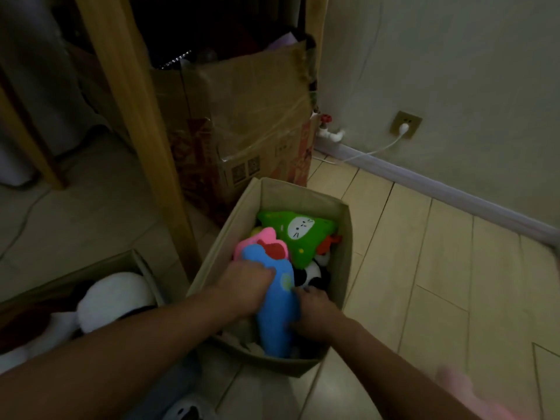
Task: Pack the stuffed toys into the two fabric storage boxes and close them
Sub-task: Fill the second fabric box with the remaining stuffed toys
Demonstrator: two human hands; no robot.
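Fingers of your left hand point(247, 284) curl round the upper part of the blue plush toy point(277, 310), and those of your right hand point(313, 313) curl against its other side, so both hands hold it as it goes into the right fabric box point(345, 247). That box stands on the floor and looks nearly full: a green toy point(298, 234) lies at the far end, a pink one point(257, 241) beside the blue, and a black-and-white plush point(312, 274) is wedged under them.

Your main risk, I judge, is overfilling. If the blue toy sits proud of the rim, the box may not close, and pushing harder could bow the soft walls outward or tip the box toward you. Pressing on one end could also lever the pink toy up and out.

A second fabric box point(142, 268) stands to your left, open, with a large white plush point(116, 298) rising above its rim. It too may resist closing. Something pink and blurred lies on the floor at the lower right, possibly another toy.
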